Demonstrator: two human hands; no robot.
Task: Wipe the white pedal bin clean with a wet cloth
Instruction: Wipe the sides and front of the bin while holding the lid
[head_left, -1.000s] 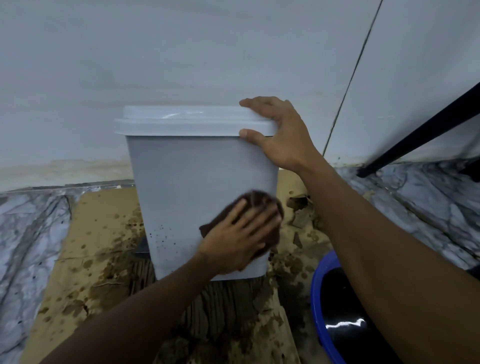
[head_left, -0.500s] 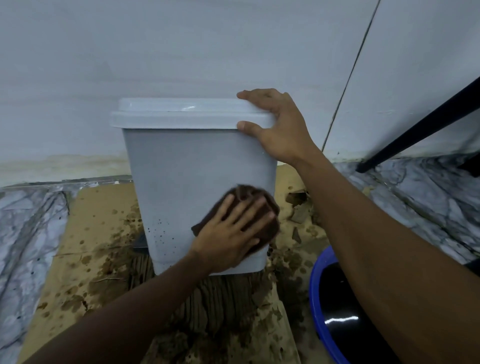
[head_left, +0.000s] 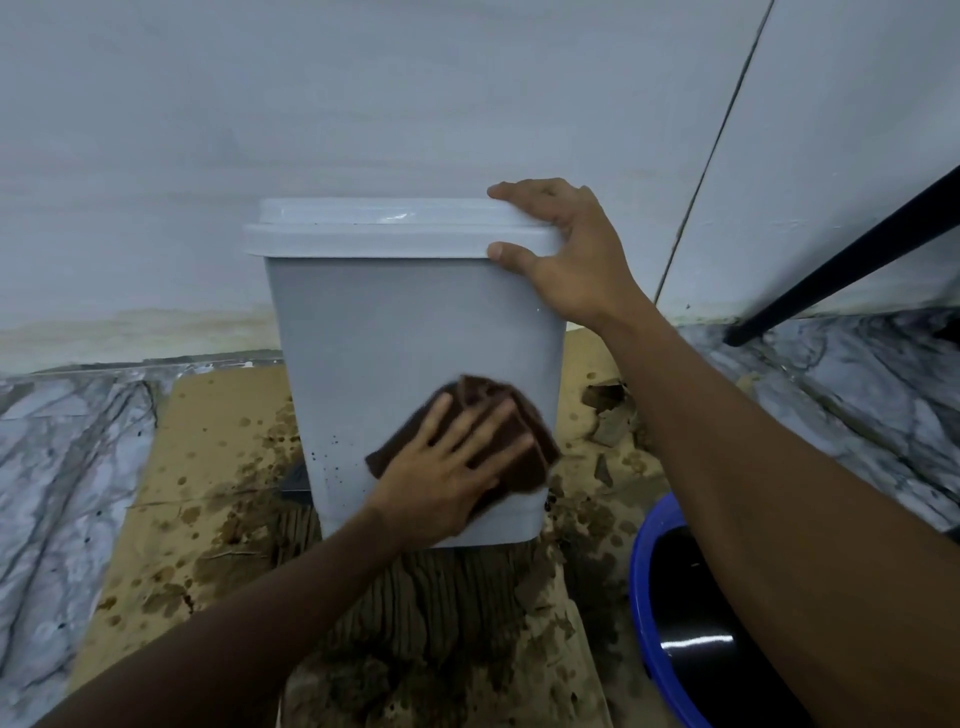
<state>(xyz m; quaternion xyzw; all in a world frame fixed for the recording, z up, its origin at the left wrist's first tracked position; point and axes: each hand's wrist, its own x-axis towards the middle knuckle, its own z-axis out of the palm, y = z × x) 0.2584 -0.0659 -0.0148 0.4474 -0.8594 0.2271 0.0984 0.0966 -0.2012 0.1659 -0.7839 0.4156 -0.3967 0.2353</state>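
Note:
The white pedal bin (head_left: 395, 322) stands upright with its lid closed, in front of the wall. My left hand (head_left: 447, 467) lies flat with fingers spread, pressing a dark brown cloth (head_left: 524, 447) against the lower right of the bin's front. Small dark specks mark the bin's lower left. My right hand (head_left: 566, 254) grips the lid's right corner, fingers on top and thumb on the rim's front edge.
Wet, stained cardboard (head_left: 208, 467) lies under the bin, on a marble floor (head_left: 57, 467). A blue bucket (head_left: 649, 587) of dark water sits at the lower right, under my right arm. A black bar (head_left: 841, 260) slants down at the right. The wall (head_left: 363, 104) is close behind.
My left hand and the cloth have slid a little to the left and up across the bin's front. My right hand keeps its hold on the lid.

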